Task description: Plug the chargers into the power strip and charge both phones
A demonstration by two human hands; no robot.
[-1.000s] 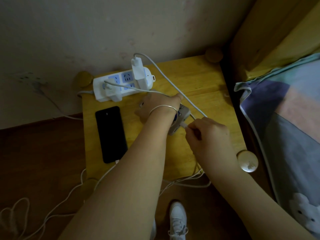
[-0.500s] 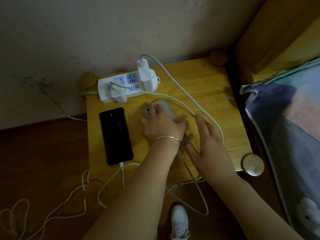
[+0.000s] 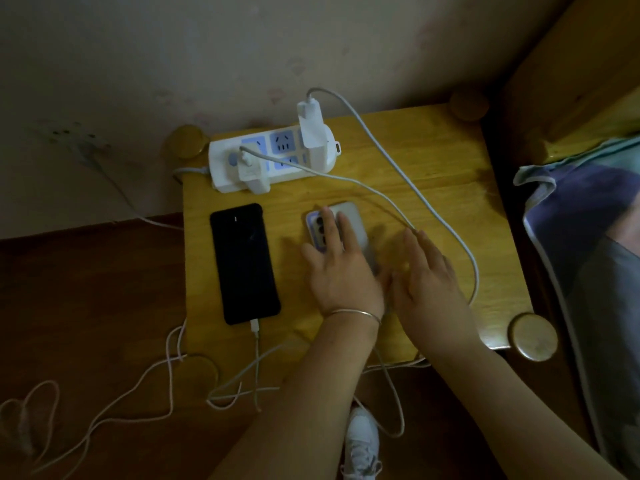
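Note:
A white power strip (image 3: pixel 273 161) lies at the back of a yellow wooden nightstand (image 3: pixel 443 174), with two white chargers plugged in: a small one (image 3: pixel 248 171) at its left and a tall one (image 3: pixel 311 133) at its right. A black phone (image 3: pixel 244 263) lies face up at the left, a white cable plugged into its near end. A second phone in a grey case (image 3: pixel 349 216) lies face down in the middle. My left hand (image 3: pixel 341 268) rests flat on it, fingers spread. My right hand (image 3: pixel 429 278) lies open beside it, touching the white cable (image 3: pixel 446 226).
Loose white cables (image 3: pixel 166 379) trail over the dark wooden floor in front of the nightstand. A bed with a blue and pink blanket (image 3: pixel 588 237) stands at the right. A wall runs behind. My white shoe (image 3: pixel 362 441) shows below the table edge.
The grey-cased phone, held up in both hands a second ago, now lies flat on the nightstand. Both hands have opened and flattened over it.

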